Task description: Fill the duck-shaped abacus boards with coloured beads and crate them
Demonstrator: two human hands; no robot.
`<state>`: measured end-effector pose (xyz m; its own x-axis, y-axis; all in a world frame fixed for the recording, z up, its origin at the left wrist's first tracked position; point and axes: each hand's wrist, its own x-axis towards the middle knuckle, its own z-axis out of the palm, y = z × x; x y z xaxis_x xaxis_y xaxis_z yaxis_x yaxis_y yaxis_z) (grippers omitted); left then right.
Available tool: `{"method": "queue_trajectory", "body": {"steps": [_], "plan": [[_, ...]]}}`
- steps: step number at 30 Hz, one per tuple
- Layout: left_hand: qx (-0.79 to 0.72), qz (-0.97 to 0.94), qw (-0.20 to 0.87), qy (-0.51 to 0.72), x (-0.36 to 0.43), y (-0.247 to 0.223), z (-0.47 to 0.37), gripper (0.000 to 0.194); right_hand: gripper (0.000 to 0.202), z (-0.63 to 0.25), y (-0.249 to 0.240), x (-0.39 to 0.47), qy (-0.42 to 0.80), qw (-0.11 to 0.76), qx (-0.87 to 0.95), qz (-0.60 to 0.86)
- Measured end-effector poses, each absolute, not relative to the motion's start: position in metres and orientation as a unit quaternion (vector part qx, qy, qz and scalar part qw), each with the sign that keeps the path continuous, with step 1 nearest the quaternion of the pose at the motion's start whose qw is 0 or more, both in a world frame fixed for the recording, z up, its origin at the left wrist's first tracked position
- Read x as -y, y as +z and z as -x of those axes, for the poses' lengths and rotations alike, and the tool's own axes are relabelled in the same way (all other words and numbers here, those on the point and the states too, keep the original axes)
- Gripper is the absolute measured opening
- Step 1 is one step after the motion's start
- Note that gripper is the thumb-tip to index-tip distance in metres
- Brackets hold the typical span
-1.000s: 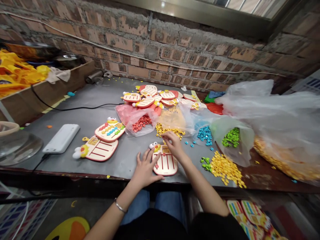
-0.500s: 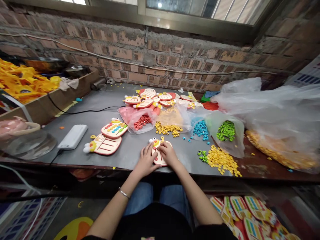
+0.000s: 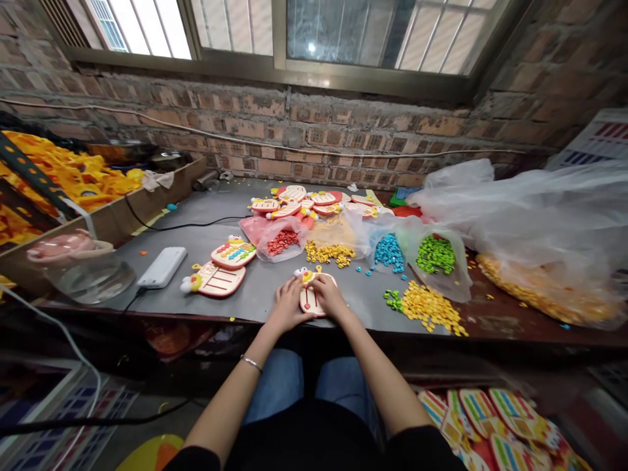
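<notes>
On the table's front edge lies a cream toy board (image 3: pixel 318 308) with slots, a red rim and a duck head with bulging eyes. My left hand (image 3: pixel 287 305) grips its left side, thumb along the lower edge. My right hand (image 3: pixel 330 296) rests over its upper right part, fingers bent down to the surface; whether a small piece is between them is hidden. A red bead (image 3: pixel 307 305) sits low in the left slot. Beyond lie bags of red beads (image 3: pixel 282 242), yellow beads (image 3: pixel 330 253), blue beads (image 3: pixel 389 253) and green beads (image 3: pixel 436 254).
Left of my hands lie a bead-filled board (image 3: pixel 233 253), a slotted board (image 3: pixel 220 280) and a white power bank (image 3: pixel 163 267). Several boards (image 3: pixel 294 193) are piled behind the bags. Loose yellow beads (image 3: pixel 432 307) spread at right, beside a large plastic bag (image 3: pixel 540 216).
The view has tilted up, showing more of the window. Both hands stay on the board. Two red beads showed in the left slot earlier; now one is visible, near its lower end.
</notes>
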<state>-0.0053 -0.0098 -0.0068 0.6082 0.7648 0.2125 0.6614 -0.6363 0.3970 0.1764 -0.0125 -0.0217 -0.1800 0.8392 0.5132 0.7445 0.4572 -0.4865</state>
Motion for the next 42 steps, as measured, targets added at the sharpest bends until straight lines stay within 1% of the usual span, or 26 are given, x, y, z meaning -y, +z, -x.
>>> {"method": "queue_trajectory", "body": {"steps": [4, 6, 8, 11, 14, 17, 21, 30, 33, 36, 40, 42], "plan": [[-0.409, -0.883, 0.137, 0.182, 0.009, -0.009, 0.006, 0.088, 0.024, -0.176, -0.02, 0.015, 0.074, 0.4, 0.761, 0.505], [-0.409, -0.884, 0.134, 0.181, 0.008, -0.011, 0.006, 0.087, 0.022, -0.177, -0.019, 0.018, 0.091, 0.442, 0.732, 0.511], [-0.409, -0.885, 0.13, 0.182, 0.008, -0.012, 0.006, 0.085, 0.019, -0.179, -0.019, 0.02, 0.102, 0.509, 0.666, 0.536], [-0.406, -0.886, 0.127, 0.184, 0.008, -0.013, 0.006, 0.078, 0.014, -0.183, -0.019, 0.022, 0.109, 0.606, 0.548, 0.566], [-0.398, -0.889, 0.128, 0.186, 0.008, -0.012, 0.006, 0.065, 0.016, -0.185, -0.018, 0.023, 0.12, 0.629, 0.511, 0.573], [-0.385, -0.894, 0.132, 0.189, 0.008, -0.012, 0.006, 0.053, 0.016, -0.186, -0.016, 0.024, 0.115, 0.618, 0.51, 0.588], [-0.37, -0.897, 0.143, 0.195, 0.007, -0.011, 0.006, 0.046, 0.013, -0.187, -0.015, 0.025, 0.094, 0.618, 0.496, 0.603], [-0.366, -0.9, 0.141, 0.191, 0.007, -0.01, 0.005, 0.046, 0.011, -0.189, -0.016, 0.023, 0.117, 0.614, 0.488, 0.609], [-0.363, -0.9, 0.143, 0.196, 0.006, -0.012, 0.005, 0.045, 0.013, -0.191, -0.016, 0.023, 0.112, 0.597, 0.501, 0.616], [-0.361, -0.899, 0.14, 0.205, 0.005, -0.014, 0.004, 0.045, 0.013, -0.195, -0.015, 0.02, 0.088, 0.546, 0.526, 0.646], [-0.36, -0.899, 0.136, 0.211, 0.005, -0.016, 0.004, 0.047, 0.012, -0.205, -0.012, 0.006, 0.055, 0.429, 0.584, 0.687], [-0.363, -0.898, 0.132, 0.212, 0.006, -0.015, 0.004, 0.049, 0.013, -0.212, -0.008, -0.001, 0.057, 0.378, 0.608, 0.696]]}}
